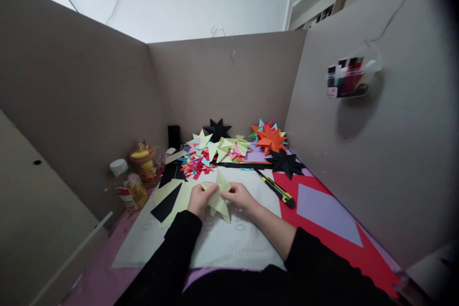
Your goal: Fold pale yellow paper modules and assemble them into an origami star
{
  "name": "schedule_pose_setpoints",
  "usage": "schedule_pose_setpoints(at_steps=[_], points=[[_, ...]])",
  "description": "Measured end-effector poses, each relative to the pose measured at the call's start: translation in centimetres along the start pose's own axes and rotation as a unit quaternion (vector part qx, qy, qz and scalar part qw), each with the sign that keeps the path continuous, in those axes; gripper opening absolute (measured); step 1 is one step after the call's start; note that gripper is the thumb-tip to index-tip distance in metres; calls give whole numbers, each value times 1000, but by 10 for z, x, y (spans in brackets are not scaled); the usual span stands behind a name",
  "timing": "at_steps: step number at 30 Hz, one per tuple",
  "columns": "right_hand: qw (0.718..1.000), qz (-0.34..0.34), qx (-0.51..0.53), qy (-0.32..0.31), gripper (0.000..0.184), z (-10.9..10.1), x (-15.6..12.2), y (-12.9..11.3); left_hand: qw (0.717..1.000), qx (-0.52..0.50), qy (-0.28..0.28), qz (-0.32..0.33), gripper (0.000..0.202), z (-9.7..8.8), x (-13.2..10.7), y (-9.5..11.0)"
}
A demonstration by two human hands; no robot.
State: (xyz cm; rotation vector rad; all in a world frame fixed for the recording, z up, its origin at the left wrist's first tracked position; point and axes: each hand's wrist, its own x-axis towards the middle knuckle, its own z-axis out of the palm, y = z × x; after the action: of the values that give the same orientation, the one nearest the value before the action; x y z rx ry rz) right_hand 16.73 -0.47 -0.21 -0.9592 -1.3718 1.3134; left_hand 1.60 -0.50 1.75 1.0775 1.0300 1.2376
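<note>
A pale yellow-green folded paper star [221, 201] is held up over the white sheet [251, 244] in front of me. My left hand [201, 199] grips its left side, thumb on top. On the other side, the thumb and fingers of my right hand [241, 197] pinch the star's right edge. One point of the star stands upward and another hangs down to the right. To the left of my left hand lie pale green paper strips [177, 208] and a black paper strip [167, 204].
Finished paper stars, including an orange star [271, 139] and a black star [286, 163], are piled at the back. A yellow-black box cutter [278, 189] lies right, beside red paper [322, 215] and lilac paper [326, 213]. A bottle [129, 185] and a jar [146, 165] stand left.
</note>
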Motion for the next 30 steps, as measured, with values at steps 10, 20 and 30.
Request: schedule_pose_setpoints(at_steps=[10, 20, 30], points=[[999, -22, 19, 36, 28, 0, -1, -5, 1000, 25, 0, -12, 35, 3, 1, -5], [999, 41, -16, 23, 18, -5, -2, -8, 999, 47, 16, 16, 57, -11, 7, -3], [995, -1, -15, 100, 22, -8, 2, -8, 996, 35, -73, 40, 45, -3, 3, -4]])
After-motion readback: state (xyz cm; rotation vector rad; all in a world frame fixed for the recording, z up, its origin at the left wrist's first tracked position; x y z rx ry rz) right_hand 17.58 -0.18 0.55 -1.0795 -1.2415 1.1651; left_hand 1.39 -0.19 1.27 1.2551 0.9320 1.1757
